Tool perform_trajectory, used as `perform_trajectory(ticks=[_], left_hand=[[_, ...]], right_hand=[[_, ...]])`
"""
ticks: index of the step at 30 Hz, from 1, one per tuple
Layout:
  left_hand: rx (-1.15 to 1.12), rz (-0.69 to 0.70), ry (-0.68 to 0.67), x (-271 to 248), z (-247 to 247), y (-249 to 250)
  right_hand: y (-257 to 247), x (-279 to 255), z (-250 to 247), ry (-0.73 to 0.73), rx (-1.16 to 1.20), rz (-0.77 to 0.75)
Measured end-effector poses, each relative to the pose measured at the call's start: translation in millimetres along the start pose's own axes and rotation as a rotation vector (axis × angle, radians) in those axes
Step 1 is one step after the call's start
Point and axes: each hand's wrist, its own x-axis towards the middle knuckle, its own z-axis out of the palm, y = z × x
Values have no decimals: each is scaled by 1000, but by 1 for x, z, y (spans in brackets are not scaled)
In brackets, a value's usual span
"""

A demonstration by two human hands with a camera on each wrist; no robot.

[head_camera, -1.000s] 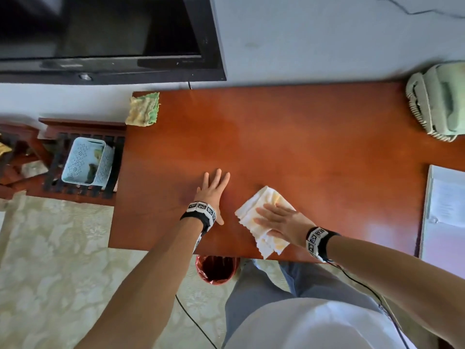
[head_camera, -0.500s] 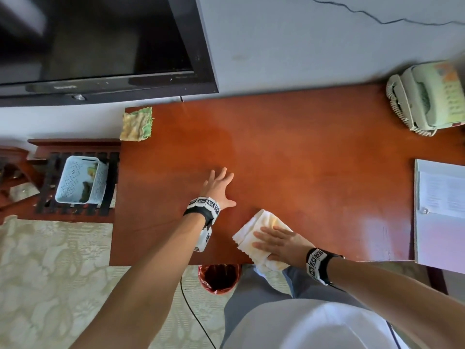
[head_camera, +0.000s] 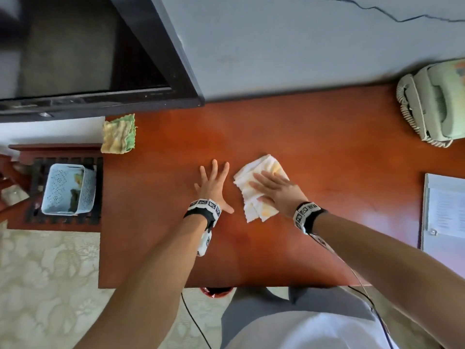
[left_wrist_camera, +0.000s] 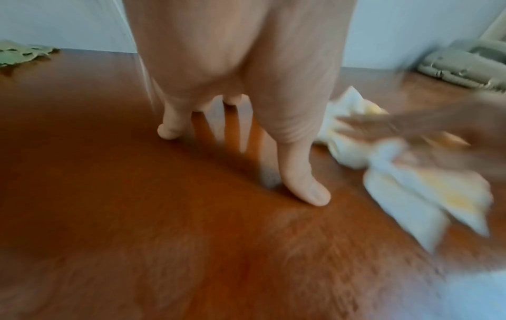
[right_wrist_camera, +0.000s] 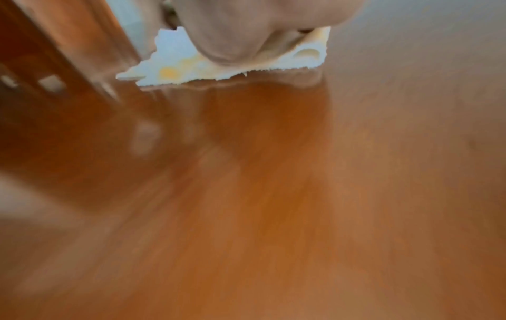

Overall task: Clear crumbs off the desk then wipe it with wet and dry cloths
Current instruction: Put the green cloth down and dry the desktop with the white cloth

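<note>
A white cloth with yellow marks [head_camera: 254,197] [left_wrist_camera: 410,194] [right_wrist_camera: 175,65] lies on the red-brown wooden desk [head_camera: 314,137] near its middle. My right hand [head_camera: 273,188] presses flat on that cloth with straight fingers. My left hand [head_camera: 214,182] [left_wrist_camera: 246,108] rests beside it on the bare wood, fingers spread and flat, holding nothing. A second cloth, yellow and green [head_camera: 118,134] [left_wrist_camera: 19,54], lies folded at the desk's far left corner, apart from both hands.
A pale green telephone [head_camera: 437,102] stands at the far right of the desk, a clipboard with paper [head_camera: 445,210] at the right edge. A red bin [head_camera: 216,292] sits under the front edge. A pale blue basket [head_camera: 68,188] rests on a low rack to the left. A television [head_camera: 88,51] hangs above.
My right hand has pushed the white cloth away from the front edge toward the middle of the desk and a little right. My left hand has stayed flat in about the same place.
</note>
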Motion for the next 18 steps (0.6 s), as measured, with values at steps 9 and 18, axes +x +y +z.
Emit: perform_trajectory(ticks=[9,18], left_hand=[[-23,-37,-21,7,-3,0],[-15,-47,3,6,-3,-2]], right_hand=[[106,188,-91,94,85,298],[86,176,-60,-1,-39,147]])
